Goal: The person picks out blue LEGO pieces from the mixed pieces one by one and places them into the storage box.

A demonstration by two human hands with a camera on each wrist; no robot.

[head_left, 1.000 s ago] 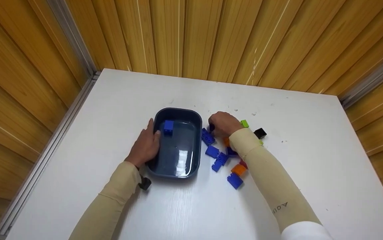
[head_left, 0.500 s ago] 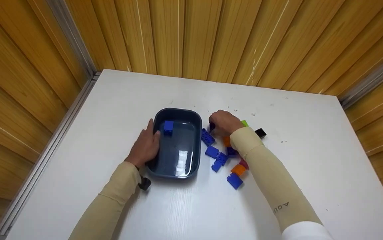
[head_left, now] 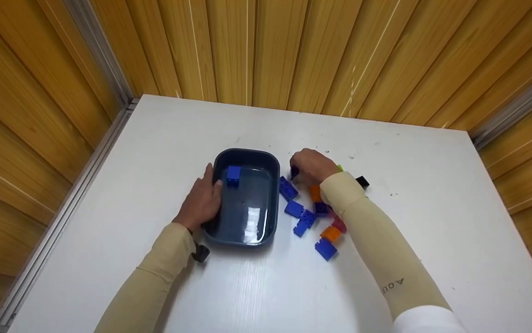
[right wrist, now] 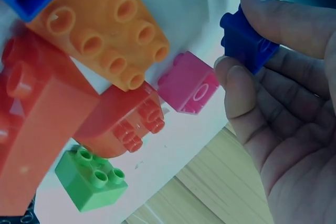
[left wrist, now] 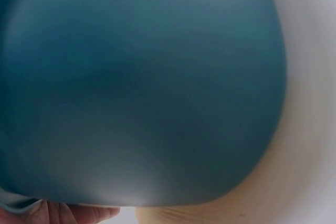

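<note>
While the left hand point(head_left: 202, 200) rests flat against the left wall of the tub point(head_left: 273, 203), fingers straight and thumb lying over the rim, the right hand point(head_left: 311, 166) curls over the pile of bricks point(head_left: 312, 217) and pinches a dark blue brick point(right wrist: 245, 41) between thumb and fingertips point(right wrist: 236, 77). From the head view that brick shows only as a dark spot point(head_left: 294, 172) at the fingers, just off the tub's right wall, near its far corner.

The tub sits left of the table's point(head_left: 409, 222) middle, long side running toward the person. One blue brick point(head_left: 233, 175) lies inside it at the far left corner, close to the left thumb. The left wrist view is filled by the tub's blurred blue wall point(left wrist: 142, 87), with a strip of the hand point(left wrist: 73, 214) at the bottom edge.

Right of the tub the loose bricks lie close together on the table: several blue ones nearest the tub, an orange one point(head_left: 330, 233) and another blue point(head_left: 325, 249) nearer the person, a green one point(head_left: 339, 168) and a black one point(head_left: 362, 181) past the right wrist toward the right edge. In the right wrist view an orange brick point(right wrist: 100, 24), a red one point(right wrist: 118, 124), a pink one point(right wrist: 189, 83) and a green one point(right wrist: 90, 179) lie beside the hand, studs showing; the pink one lies nearest the pinched brick, apart from it.
</note>
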